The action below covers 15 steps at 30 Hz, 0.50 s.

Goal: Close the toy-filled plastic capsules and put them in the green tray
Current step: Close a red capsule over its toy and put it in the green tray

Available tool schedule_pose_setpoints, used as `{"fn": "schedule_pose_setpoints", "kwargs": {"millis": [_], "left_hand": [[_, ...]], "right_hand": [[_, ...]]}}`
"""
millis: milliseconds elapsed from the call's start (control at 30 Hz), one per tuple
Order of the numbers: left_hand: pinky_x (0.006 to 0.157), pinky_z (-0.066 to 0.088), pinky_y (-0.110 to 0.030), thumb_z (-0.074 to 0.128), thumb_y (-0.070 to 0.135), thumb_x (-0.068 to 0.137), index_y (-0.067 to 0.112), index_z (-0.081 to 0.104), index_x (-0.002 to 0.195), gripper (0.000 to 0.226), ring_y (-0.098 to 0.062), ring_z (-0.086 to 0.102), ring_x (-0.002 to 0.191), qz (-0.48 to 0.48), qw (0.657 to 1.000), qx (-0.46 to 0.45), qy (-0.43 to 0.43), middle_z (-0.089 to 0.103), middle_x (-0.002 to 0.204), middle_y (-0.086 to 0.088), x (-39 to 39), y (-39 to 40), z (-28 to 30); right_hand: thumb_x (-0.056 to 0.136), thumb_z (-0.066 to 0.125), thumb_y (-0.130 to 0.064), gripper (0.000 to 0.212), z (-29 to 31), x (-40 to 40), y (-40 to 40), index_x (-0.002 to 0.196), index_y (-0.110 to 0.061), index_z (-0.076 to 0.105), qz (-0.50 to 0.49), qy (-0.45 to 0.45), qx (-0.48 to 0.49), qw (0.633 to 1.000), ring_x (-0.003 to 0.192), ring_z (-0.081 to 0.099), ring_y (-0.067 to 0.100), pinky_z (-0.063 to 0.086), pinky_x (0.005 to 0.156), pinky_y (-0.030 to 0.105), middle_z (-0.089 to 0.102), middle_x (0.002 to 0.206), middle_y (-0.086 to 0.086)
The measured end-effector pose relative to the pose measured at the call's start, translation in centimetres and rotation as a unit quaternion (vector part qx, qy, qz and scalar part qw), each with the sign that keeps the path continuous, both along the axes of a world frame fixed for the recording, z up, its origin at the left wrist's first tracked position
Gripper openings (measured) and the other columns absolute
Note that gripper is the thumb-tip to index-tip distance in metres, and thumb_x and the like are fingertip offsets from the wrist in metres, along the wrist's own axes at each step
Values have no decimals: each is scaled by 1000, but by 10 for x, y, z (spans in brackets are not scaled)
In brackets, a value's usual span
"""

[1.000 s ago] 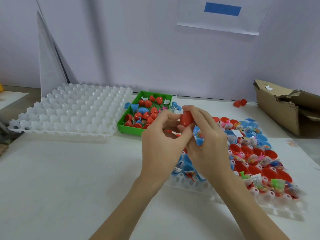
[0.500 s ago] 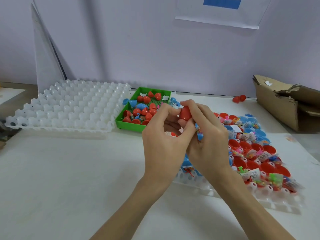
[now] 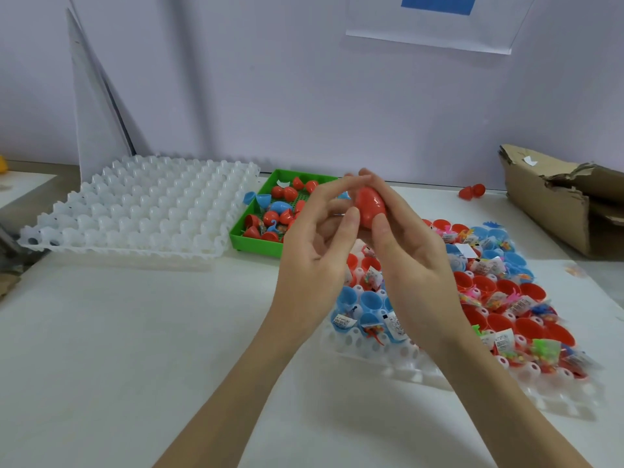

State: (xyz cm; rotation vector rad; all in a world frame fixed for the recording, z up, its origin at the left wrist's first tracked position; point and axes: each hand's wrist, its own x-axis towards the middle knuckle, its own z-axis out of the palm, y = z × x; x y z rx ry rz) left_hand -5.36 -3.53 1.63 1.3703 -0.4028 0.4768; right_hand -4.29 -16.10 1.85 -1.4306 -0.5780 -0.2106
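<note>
Compared with half a second earlier, we see more of the red capsule exposed, the left fingers having uncurled. The right hand pinches it between thumb and fingers; the left hand, fingers loosely extended, touches it with the thumb tip, above the green tray's near edge.

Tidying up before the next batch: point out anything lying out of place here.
A red capsule lies loose on the table near the back wall, apart from both trays. Blue capsule halves sit just outside the green tray. The cardboard box looks torn.
</note>
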Motion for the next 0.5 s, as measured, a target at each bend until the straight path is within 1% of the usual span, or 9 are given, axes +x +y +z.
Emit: {"fn": "schedule_pose_setpoints", "kwargs": {"millis": [67,133,200,267,367,433,500], "left_hand": [[96,58,-36,54,9,107,11,62,138,32,-24,69,111,6,998,46,-29,67,128,-7,1,3,-1],[98,56,-34,54,13,106,9,61,138,32,-28,67,115,4,997,64,-42,63,134,-8,2,3,-4],[97,56,-37,55,13,106,8,61,135,30,-31,66,115,15,996,76,-52,61,133,-8,2,0,-7],[95,55,-37,54,12,106,7,61,133,28,-31,64,114,35,993,92,-64,61,130,-7,4,-2,-10],[97,50,-29,48,8,108,8,58,132,25,-28,60,114,60,984,141,-90,56,126,-5,6,-2,-14],[99,46,-25,44,5,109,8,54,133,26,-25,56,117,68,978,166,-103,53,125,-4,7,-3,-17],[103,44,-26,41,3,109,6,53,134,28,-25,54,119,70,976,172,-109,52,126,-5,7,-5,-18]], "right_hand": [[105,48,-19,46,1,-2,1,150,-12,47,26,32,38,998,138,52,18,43,115,44,58,147,-3],[104,49,-17,45,2,-3,1,148,-10,49,43,51,60,996,138,52,20,40,116,48,59,146,1],[106,44,-11,41,3,-4,1,147,-7,49,61,62,73,994,137,54,22,41,116,46,60,144,4],[106,42,-7,41,4,-5,1,146,-5,49,94,83,93,988,136,55,22,43,115,40,60,144,5],[103,42,-14,42,7,-7,3,144,-9,51,150,122,137,971,135,55,18,48,107,29,61,143,2],[103,42,-20,45,7,-8,6,146,-11,50,161,142,157,964,136,54,16,46,109,29,59,146,0],[104,42,-21,45,6,-8,8,147,-11,49,150,141,149,967,137,54,17,42,114,31,57,147,1]]}}
